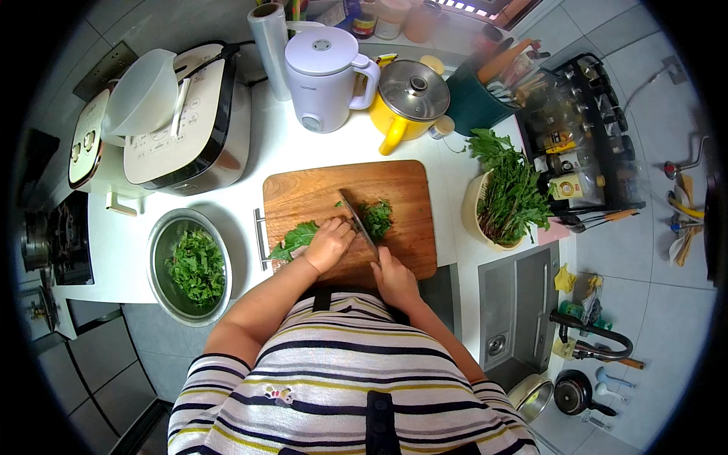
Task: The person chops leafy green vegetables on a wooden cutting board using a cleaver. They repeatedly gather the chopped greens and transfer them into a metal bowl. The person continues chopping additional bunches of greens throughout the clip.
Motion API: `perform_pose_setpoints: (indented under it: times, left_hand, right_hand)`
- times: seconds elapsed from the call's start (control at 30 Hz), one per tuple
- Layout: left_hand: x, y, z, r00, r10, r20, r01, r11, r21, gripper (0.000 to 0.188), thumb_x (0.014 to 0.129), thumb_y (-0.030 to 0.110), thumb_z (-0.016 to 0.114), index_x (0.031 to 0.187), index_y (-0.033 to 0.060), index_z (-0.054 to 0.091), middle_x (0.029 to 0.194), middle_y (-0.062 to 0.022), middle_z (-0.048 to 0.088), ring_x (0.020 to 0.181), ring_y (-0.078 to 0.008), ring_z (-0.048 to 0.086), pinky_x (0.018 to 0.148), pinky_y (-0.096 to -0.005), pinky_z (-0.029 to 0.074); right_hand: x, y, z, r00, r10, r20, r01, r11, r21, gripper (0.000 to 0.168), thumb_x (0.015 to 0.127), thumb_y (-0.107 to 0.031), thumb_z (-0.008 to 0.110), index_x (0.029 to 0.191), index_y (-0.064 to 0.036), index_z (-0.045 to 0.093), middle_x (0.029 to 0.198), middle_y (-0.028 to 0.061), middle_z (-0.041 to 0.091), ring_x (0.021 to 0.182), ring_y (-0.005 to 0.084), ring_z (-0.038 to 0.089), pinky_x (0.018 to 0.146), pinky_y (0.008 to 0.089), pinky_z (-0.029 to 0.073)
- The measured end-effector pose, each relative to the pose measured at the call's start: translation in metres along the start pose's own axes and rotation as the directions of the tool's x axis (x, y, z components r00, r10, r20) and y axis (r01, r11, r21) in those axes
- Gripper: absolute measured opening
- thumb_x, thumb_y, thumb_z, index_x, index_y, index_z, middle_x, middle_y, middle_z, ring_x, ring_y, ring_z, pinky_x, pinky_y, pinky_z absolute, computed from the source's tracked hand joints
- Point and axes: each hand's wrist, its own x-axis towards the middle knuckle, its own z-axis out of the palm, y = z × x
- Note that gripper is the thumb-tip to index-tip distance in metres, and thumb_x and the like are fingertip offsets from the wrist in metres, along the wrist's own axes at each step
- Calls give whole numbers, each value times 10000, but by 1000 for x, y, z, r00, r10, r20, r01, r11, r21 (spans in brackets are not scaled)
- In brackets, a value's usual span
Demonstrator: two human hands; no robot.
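On a wooden cutting board [409, 187], my right hand [395, 278] grips the handle of a kitchen knife [359, 224], its blade pointing away from me and to the left. My left hand [330, 244] presses a bunch of leafy greens [297, 238] to the board, fingers curled close to the blade's left side. Chopped greens [376, 218] lie in a small pile right of the blade. To the left, a metal bowl [152, 267] holds more cut greens. A cream container [473, 210] of whole leafy greens [506, 187] stands on the right.
Behind the board are a white electric kettle [321, 85] and a yellow pot [392, 119] with a glass lid. A rice cooker [227, 142] stands at the back left. On the right are a sink [512, 307], a dark green utensil holder [472, 102] and a rack of bottles [569, 148].
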Motion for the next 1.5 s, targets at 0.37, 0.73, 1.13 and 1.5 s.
perform_pose_setpoints:
  times: [0.37, 0.73, 1.13, 1.5]
  left_hand:
    - [-3, -1, 3, 1000, 1, -26, -1, 1000, -20, 144, 744, 103, 591, 858, 44, 656, 899, -78, 597, 912, -270, 564, 802, -369, 478]
    - [-6, 2, -6, 999, -35, -14, 35, 999, -18, 279, 781, 101, 575, 1030, 16, 669, 1034, -101, 609, 1016, -285, 577, 884, -368, 485]
    - [6, 2, -3, 1000, 4, 0, -4, 998, -61, 233, 782, 79, 558, 994, 19, 635, 1000, -116, 597, 982, -289, 581, 857, -361, 507]
    - [2, -1, 1, 998, -15, 57, 18, 998, -57, 197, 779, 89, 565, 952, 27, 638, 965, -102, 592, 959, -289, 565, 830, -378, 497]
  right_hand:
    - [11, -13, -5, 1000, -15, 24, 16, 999, -28, 230, 988, -253, 490, 1106, -69, 418, 914, 261, 638, 821, 480, 633, 688, 579, 502]
    - [35, -4, 6, 994, -3, -111, 8, 999, 43, 298, 965, -248, 546, 1155, -45, 439, 910, 269, 648, 802, 471, 640, 679, 562, 516]
    - [14, 5, -8, 995, 27, -95, -20, 997, 70, 338, 973, -247, 529, 1220, -32, 450, 1012, 272, 644, 902, 470, 628, 759, 541, 497]
    - [1, 5, 1, 999, -26, -28, 26, 999, 19, 313, 979, -273, 512, 1199, -64, 436, 968, 245, 641, 846, 465, 638, 712, 560, 511]
